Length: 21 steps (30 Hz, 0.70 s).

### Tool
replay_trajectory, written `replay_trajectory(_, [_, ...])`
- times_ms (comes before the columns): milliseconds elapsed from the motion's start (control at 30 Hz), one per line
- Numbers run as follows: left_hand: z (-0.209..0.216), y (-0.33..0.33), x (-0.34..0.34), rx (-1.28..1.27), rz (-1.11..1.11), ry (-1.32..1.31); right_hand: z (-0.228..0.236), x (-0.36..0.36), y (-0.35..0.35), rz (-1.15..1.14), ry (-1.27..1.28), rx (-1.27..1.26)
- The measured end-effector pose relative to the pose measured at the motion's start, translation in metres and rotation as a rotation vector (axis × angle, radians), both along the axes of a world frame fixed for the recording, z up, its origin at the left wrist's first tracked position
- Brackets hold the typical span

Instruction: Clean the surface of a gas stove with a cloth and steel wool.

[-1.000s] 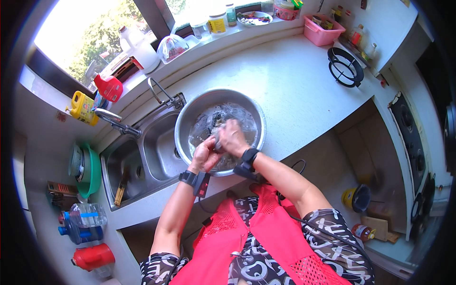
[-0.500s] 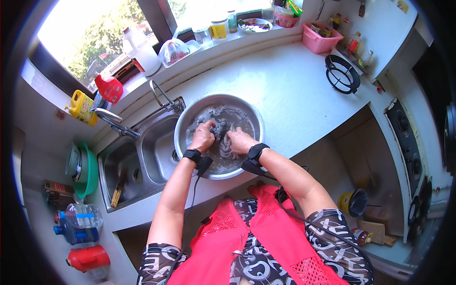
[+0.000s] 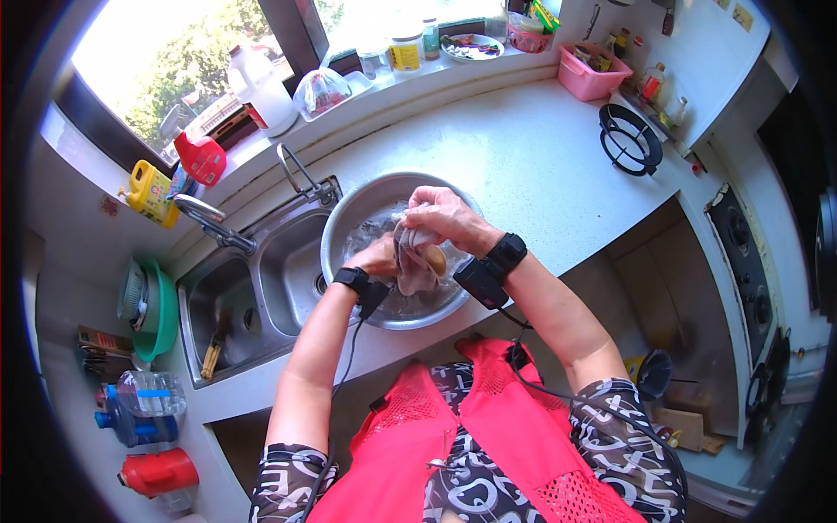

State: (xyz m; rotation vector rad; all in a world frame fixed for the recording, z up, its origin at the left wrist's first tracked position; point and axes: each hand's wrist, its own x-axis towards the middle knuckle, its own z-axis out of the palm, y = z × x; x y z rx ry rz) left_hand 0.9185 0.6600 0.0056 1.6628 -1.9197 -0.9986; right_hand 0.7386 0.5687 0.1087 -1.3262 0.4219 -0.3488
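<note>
A wide metal basin [image 3: 336, 283] with cloudy, foamy water stands on the counter beside the sink. My right hand [image 3: 446, 218] is closed at the basin's middle, pinching the top of a limp, wet, pinkish-grey piece [image 3: 417, 272] that hangs down toward the water. Whether it is cloth or something fleshy I cannot tell. A smooth yellowish-tan patch [image 3: 435, 259] shows beside its folds, under my right hand. My left hand [image 3: 375, 258] is low in the basin against the piece's left side; its fingers are hidden. Black bands with small boxes are on both wrists.
Left of the basin is a double sink [image 3: 283, 279] with a faucet [image 3: 214, 228] and chopsticks [image 3: 212, 353]. Bottles, jars and a plate [image 3: 472, 48] line the windowsill. A black ring stand [image 3: 629, 141] and pink bin [image 3: 593, 74] are at the right back.
My right hand has risen from the water and moved slightly up, lifting the limp pale piece. My left hand stays low. The dark mesh-like scrubber seen between the hands earlier is now out of sight.
</note>
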Motion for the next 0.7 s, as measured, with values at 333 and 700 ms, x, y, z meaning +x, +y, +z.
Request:
replay_trajectory(333, [0.016, 0.017, 0.055, 0.113, 0.371, -0.044, 0.007, -0.011, -0.004, 0.118, -0.149, 0.244])
replay_trajectory(700, [0.023, 0.028, 0.037, -0.363, 0.525, -0.344, -0.095, -0.004, -0.017, 0.241, 0.551, -0.823])
